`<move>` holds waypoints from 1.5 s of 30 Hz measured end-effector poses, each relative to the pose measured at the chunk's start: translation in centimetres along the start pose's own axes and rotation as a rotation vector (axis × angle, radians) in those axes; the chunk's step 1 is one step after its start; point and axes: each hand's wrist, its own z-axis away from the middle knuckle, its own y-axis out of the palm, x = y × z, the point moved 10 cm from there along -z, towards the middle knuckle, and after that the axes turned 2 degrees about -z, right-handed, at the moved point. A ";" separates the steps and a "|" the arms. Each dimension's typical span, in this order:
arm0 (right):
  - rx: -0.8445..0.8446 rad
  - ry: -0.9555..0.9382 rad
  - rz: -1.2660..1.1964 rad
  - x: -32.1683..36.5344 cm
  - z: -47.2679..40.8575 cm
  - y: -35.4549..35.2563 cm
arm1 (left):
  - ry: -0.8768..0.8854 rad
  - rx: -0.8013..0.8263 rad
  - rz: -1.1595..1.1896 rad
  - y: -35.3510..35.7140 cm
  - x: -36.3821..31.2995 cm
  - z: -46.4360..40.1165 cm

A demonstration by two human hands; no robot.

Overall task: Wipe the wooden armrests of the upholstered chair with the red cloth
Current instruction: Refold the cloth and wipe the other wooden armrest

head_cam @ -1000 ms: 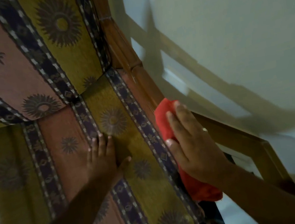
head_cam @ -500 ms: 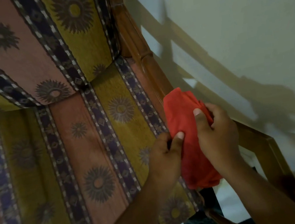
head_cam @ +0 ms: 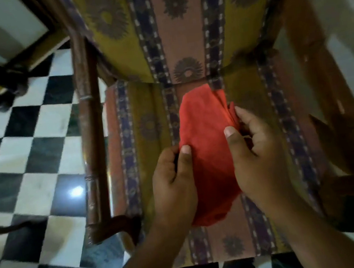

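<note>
Both hands hold the red cloth (head_cam: 204, 143) above the seat of the upholstered chair (head_cam: 182, 31)

The soft, crumpled cloth is pinched at its 8 o'clock edge by the left hand (head_cam: 173, 186) and gripped at 3 o'clock by the right hand (head_cam: 257, 159); the turned wooden left armrest (head_cam: 90, 128) stands at 9 o'clock, the blurred right armrest (head_cam: 322, 72) at 3 o'clock, over glossy checkered floor tiles (head_cam: 26, 155)

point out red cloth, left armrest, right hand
red cloth (head_cam: 206, 152): head view, centre of the fabric.
left armrest (head_cam: 90, 132): head view, middle of the rail.
right hand (head_cam: 259, 158): head view, back of hand.
</note>
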 end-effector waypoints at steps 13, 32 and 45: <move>0.209 -0.092 -0.038 6.4 7.2 19.0 | 0.027 -0.296 -0.235 -22.0 2.1 -1.4; 0.335 -0.084 0.141 -2.2 6.7 25.0 | 0.338 0.192 -1.012 -17.0 6.9 -4.3; 0.726 -0.692 1.148 -14.3 -2.1 27.1 | 0.501 0.280 -1.234 -15.0 7.7 -5.5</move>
